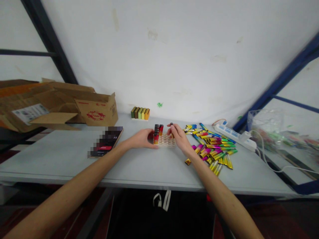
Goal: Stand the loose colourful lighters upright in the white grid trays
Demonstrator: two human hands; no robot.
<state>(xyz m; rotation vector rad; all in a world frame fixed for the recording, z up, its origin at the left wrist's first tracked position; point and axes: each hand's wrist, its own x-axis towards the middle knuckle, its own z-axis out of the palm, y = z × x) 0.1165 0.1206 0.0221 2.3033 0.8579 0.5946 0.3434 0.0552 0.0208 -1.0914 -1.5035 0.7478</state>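
A pale tray with rows of holes (166, 140) rests on the table in front of me. Several red lighters with black tops (156, 137) stand upright in its left end. My left hand (142, 138) curves round that end, thumb at the front corner and fingers behind, gripping the tray. Between the thumb and fingers of my right hand (178, 135) is an upright lighter (171, 124) with a dark top, over the tray's right part; the fingers hide most of it. Right of this hand lies a loose pile of shiny, many-coloured lighters (211, 146).
A filled block of green, brown, yellow and orange lighters (140, 114) stands by the wall. Left are cardboard boxes (96, 111) and a partly blurred phone-like screen (107, 142). A white power strip (235, 136) with cables and plastic bags (271, 129) lie right.
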